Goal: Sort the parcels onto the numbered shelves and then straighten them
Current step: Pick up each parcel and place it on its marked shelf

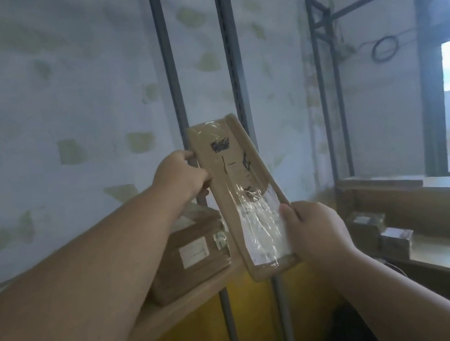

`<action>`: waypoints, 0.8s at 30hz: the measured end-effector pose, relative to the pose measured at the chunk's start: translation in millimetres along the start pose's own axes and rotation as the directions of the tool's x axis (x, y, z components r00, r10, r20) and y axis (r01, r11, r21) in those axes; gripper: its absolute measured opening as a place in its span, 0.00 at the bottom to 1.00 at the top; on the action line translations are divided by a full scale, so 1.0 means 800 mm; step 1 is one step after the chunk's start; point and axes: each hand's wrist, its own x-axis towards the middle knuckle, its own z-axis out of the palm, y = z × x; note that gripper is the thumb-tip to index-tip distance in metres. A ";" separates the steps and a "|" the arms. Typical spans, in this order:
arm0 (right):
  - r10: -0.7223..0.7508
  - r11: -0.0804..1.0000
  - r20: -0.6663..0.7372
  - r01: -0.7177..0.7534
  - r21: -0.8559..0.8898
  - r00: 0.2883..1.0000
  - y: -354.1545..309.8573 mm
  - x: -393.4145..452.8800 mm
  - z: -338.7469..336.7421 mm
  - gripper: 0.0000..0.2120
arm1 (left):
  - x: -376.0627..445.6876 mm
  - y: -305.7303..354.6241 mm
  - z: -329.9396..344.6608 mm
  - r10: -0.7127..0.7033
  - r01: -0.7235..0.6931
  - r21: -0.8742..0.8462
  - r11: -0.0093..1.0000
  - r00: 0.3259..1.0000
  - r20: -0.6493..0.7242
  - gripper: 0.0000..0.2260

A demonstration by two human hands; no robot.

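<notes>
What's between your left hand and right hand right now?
The head view shows the long flat parcel spanning between them: left hand grips its upper left edge, right hand its lower right edge.

A long flat brown parcel (pixel 241 197) — taped, white label at its lower end — tilts upright above a shelf (pixel 185 302) bearing 1 brown box (pixel 189 251).

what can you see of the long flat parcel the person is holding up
The long flat parcel is brown cardboard wrapped in glossy clear tape, with black scribbled marks on its upper half and a white label on the lower half. It is held in the air, tilted, top leaning left, before the grey shelf uprights. The left hand grips its upper left edge; the right hand pinches its lower right edge.
</notes>
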 end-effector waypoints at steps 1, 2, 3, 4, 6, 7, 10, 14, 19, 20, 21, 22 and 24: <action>0.001 1.000 -0.011 -0.001 0.002 1.000 0.001 0.009 0.003 0.22 | 0.010 0.000 0.004 0.011 -0.011 0.026 1.000 1.000 0.009 0.25; 0.000 1.000 -0.019 0.000 -0.004 1.000 0.001 0.018 0.005 0.22 | 0.020 -0.003 0.007 0.007 -0.008 0.057 0.998 1.000 0.014 0.22; 0.001 1.000 -0.023 -0.001 -0.013 1.000 0.001 0.025 0.008 0.22 | 0.027 -0.007 0.010 -0.005 0.004 0.077 0.997 1.000 0.016 0.20; 0.003 1.000 -0.022 -0.003 -0.025 1.000 -0.001 0.031 0.011 0.22 | 0.034 -0.012 0.012 -0.022 0.020 0.088 0.996 1.000 0.016 0.19; 0.002 0.999 -0.002 -0.002 -0.050 1.000 -0.003 0.040 0.022 0.22 | 0.046 -0.027 0.014 -0.045 0.044 0.108 0.993 0.999 0.010 0.17; 0.001 0.998 0.012 0.000 -0.060 1.000 -0.003 0.044 0.028 0.22 | 0.050 -0.033 0.014 -0.051 0.050 0.110 0.993 0.999 0.009 0.16; 0.005 0.998 0.033 -0.003 -0.067 0.999 -0.001 0.053 0.038 0.22 | 0.061 -0.035 0.012 -0.067 0.067 0.071 0.995 0.998 0.009 0.09; -0.027 0.999 0.077 0.029 -0.030 0.997 0.001 0.077 0.041 0.22 | 0.080 -0.027 0.012 -0.121 0.119 0.119 0.986 0.992 0.016 0.02; -0.045 0.999 0.193 0.045 0.003 0.980 0.016 0.122 0.047 0.22 | 0.102 -0.029 0.021 -0.234 0.232 0.100 0.968 0.972 0.009 0.02; -0.052 0.999 0.213 0.053 0.002 0.976 0.019 0.131 0.047 0.22 | 0.105 -0.031 0.024 -0.263 0.261 0.096 0.960 0.965 0.006 0.02; -0.056 0.998 0.240 0.059 -0.004 0.969 0.023 0.139 0.049 0.22 | 0.108 -0.033 0.027 -0.297 0.295 0.101 0.950 0.955 0.004 0.01; -0.061 0.998 0.269 0.066 -0.010 0.961 0.026 0.147 0.050 0.22 | 0.113 -0.036 0.031 -0.329 0.327 0.108 0.939 0.944 0.005 0.01; -0.065 0.997 0.303 0.075 -0.019 0.951 0.032 0.159 0.055 0.21 | 0.123 -0.042 0.039 -0.384 0.380 0.121 0.917 0.923 0.006 0.03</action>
